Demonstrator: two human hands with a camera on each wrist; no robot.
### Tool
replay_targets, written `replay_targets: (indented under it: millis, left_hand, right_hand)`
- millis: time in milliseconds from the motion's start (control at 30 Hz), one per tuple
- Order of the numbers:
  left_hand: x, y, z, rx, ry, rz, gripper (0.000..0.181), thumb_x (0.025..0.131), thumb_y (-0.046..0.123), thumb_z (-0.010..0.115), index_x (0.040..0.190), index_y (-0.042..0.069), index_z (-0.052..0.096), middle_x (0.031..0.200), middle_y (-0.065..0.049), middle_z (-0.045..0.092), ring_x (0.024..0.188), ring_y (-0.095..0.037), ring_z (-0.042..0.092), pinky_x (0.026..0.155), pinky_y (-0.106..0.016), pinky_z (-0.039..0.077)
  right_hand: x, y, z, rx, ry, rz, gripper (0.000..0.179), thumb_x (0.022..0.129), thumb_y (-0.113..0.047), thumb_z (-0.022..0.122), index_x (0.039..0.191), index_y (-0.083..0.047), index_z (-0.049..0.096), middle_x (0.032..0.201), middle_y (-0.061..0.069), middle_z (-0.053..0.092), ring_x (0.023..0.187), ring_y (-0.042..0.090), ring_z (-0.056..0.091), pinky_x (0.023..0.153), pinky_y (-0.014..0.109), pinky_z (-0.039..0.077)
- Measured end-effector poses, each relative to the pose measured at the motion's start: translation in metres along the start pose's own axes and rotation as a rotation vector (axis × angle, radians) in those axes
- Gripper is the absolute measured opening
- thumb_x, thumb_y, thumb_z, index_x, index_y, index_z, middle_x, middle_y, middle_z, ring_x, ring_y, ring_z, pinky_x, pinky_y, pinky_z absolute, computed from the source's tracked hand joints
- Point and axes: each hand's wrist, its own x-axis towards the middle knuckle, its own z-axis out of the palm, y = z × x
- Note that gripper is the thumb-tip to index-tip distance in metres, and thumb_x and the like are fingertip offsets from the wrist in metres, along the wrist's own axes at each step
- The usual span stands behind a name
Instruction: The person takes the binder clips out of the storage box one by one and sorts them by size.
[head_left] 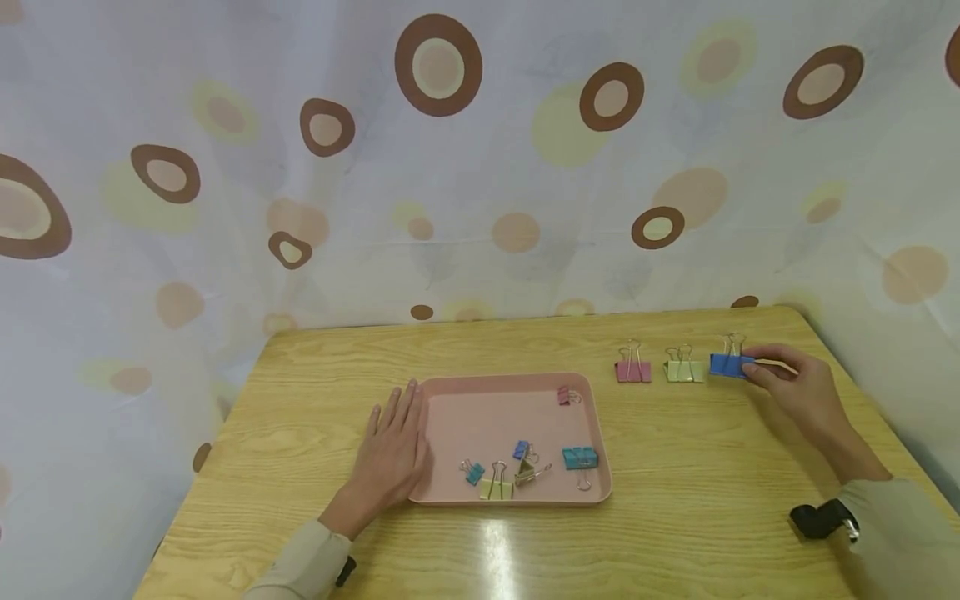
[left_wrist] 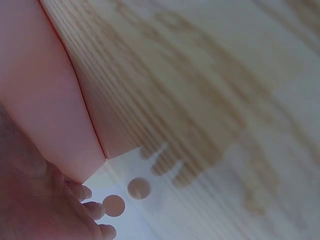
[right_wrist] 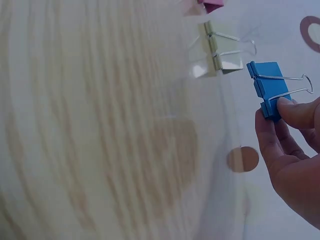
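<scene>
A blue binder clip is pinched between the thumb and fingers of my right hand at the back right of the table. In the right wrist view, the blue clip's wire handles point away from its spine. Just left of it stand a pale yellow binder clip and a pink binder clip, forming a row. My left hand rests with straight fingers along the left edge of a pink tray. In the left wrist view, its fingertips show beside the tray wall.
Inside the tray lie a small pink clip, a teal clip, a small teal clip, a yellow clip, a small blue clip and a gold-toned clip. A patterned curtain hangs behind the wooden table.
</scene>
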Motion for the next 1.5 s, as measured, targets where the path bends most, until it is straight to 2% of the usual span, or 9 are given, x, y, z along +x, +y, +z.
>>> replay_targets:
  millis: [267,433,633,867,1167,1300,1367,1433,1500]
  left_hand:
    - [0.0,0.0,0.0,-0.001,-0.003,0.004,0.062,0.107,0.022,0.039,0.161,-0.005,0.023,0.168,-0.019,0.022,0.153,-0.041,0.023,0.12,-0.061,0.021]
    - [0.001,0.0,0.0,-0.003,-0.007,0.004,0.062,0.107,0.022,0.039,0.161,-0.005,0.022,0.168,-0.019,0.021,0.153,-0.041,0.022,0.12,-0.061,0.021]
    - [0.001,0.001,0.0,0.006,-0.008,0.007,0.062,0.107,0.022,0.04,0.16,-0.005,0.023,0.168,-0.019,0.022,0.153,-0.041,0.023,0.12,-0.061,0.021]
    - [0.001,0.001,-0.001,-0.009,-0.002,-0.001,0.061,0.107,0.021,0.04,0.16,-0.005,0.023,0.168,-0.02,0.022,0.153,-0.041,0.023,0.12,-0.061,0.021]
    - [0.0,0.001,-0.002,-0.016,-0.017,-0.004,0.061,0.108,0.021,0.039,0.161,-0.005,0.022,0.168,-0.02,0.021,0.153,-0.041,0.022,0.12,-0.062,0.02]
    - [0.0,0.0,-0.002,-0.012,-0.013,-0.005,0.061,0.108,0.021,0.039,0.161,-0.005,0.022,0.168,-0.019,0.021,0.153,-0.041,0.022,0.12,-0.061,0.02]
    - [0.0,0.0,-0.001,-0.009,-0.015,-0.007,0.062,0.108,0.022,0.039,0.161,-0.004,0.022,0.168,-0.019,0.02,0.153,-0.041,0.021,0.121,-0.061,0.019]
    - [0.0,0.0,-0.001,-0.01,-0.015,-0.008,0.061,0.108,0.022,0.039,0.161,-0.004,0.022,0.168,-0.019,0.02,0.154,-0.04,0.021,0.121,-0.061,0.019]
    - [0.0,0.0,-0.001,-0.008,-0.015,-0.009,0.062,0.108,0.022,0.039,0.161,-0.004,0.022,0.168,-0.018,0.02,0.154,-0.04,0.021,0.121,-0.061,0.019]
  right_hand:
    - [0.007,0.017,-0.008,-0.131,0.014,-0.014,0.028,0.101,-0.01,0.065,0.122,0.008,0.065,0.107,-0.025,0.064,0.092,-0.012,0.064,0.074,0.007,0.05]
    - [0.011,0.018,-0.01,-0.274,0.034,0.026,0.029,0.101,-0.013,0.066,0.12,0.01,0.066,0.101,-0.032,0.059,0.085,-0.018,0.057,0.07,0.005,0.046]
    - [0.014,0.021,-0.009,-0.329,0.025,0.08,0.03,0.101,-0.014,0.066,0.12,0.009,0.067,0.097,-0.032,0.059,0.082,-0.019,0.054,0.069,0.006,0.045]
    - [0.019,0.023,-0.007,-0.408,0.022,0.082,0.03,0.101,-0.017,0.066,0.119,0.007,0.07,0.096,-0.012,0.069,0.08,-0.017,0.051,0.068,0.01,0.042]
    - [0.02,0.025,-0.006,-0.458,0.038,0.065,0.026,0.099,-0.015,0.069,0.114,0.006,0.072,0.094,0.003,0.074,0.077,-0.019,0.049,0.068,0.013,0.041]
    - [0.019,0.026,-0.005,-0.464,0.037,0.061,0.028,0.1,-0.015,0.067,0.117,0.006,0.072,0.106,0.023,0.072,0.078,-0.019,0.047,0.068,0.013,0.041]
    - [0.019,0.026,-0.005,-0.467,0.031,0.071,0.03,0.102,-0.017,0.065,0.12,0.006,0.071,0.112,0.028,0.07,0.08,-0.02,0.046,0.069,0.013,0.041]
    - [0.018,0.025,-0.006,-0.464,0.024,0.085,0.034,0.103,-0.021,0.064,0.123,0.006,0.069,0.11,0.019,0.072,0.081,-0.021,0.045,0.069,0.012,0.041]
    - [0.017,0.024,-0.009,-0.412,0.024,0.098,0.036,0.103,-0.022,0.063,0.125,0.006,0.067,0.103,0.0,0.073,0.081,-0.02,0.05,0.069,0.01,0.043]
